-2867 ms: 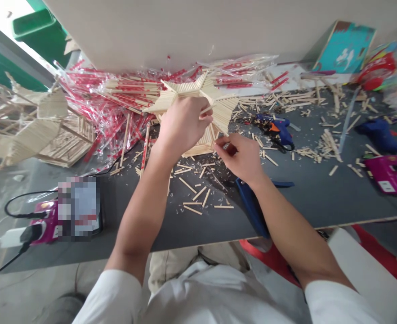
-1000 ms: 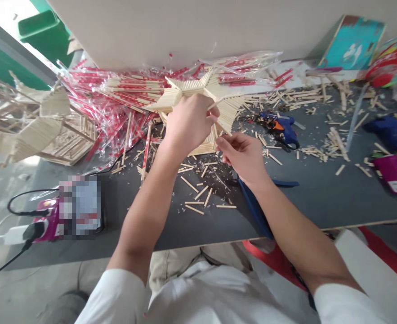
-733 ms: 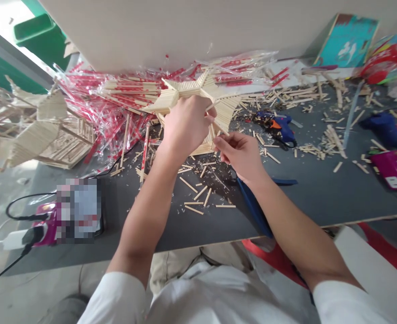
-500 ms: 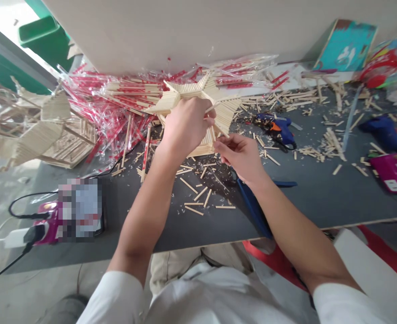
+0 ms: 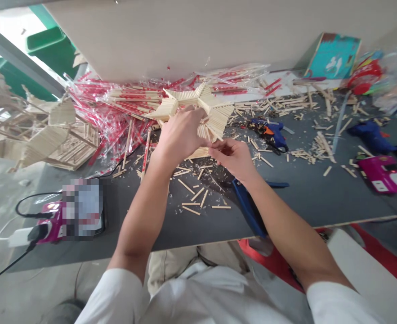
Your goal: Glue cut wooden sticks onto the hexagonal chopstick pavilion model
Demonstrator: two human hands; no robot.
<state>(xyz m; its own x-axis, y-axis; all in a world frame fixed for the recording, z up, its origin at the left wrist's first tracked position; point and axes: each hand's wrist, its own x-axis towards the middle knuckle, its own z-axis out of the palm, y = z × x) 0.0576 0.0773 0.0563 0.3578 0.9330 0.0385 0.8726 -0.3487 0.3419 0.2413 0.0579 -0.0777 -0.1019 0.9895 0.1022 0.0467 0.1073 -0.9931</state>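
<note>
A model built of pale wooden sticks (image 5: 221,118), with flared, roof-like panels round an open middle, stands on the dark table. My left hand (image 5: 180,132) lies over its near side, fingers curled down onto it and partly hidden behind the hand. At the model's near right corner my right hand (image 5: 231,155) is closed in a pinch, its fingertips close to my left thumb. Whatever lies between those fingertips is too small to make out. Blue-handled pliers (image 5: 247,209) lie under my right forearm. Loose short sticks (image 5: 191,204) are scattered in front of the model.
Red-and-clear wrapped sticks (image 5: 117,101) are heaped at the back left. Another stick structure (image 5: 46,144) stands at left. A phone (image 5: 86,209) and a purple power strip (image 5: 51,216) lie front left. Blue glue guns (image 5: 277,135) and another purple strip (image 5: 387,173) lie right.
My left thumb has come down closer to my right fingertips. My right hand has shifted slightly left at the model's corner. The whole view has tilted and shifted a little.
</note>
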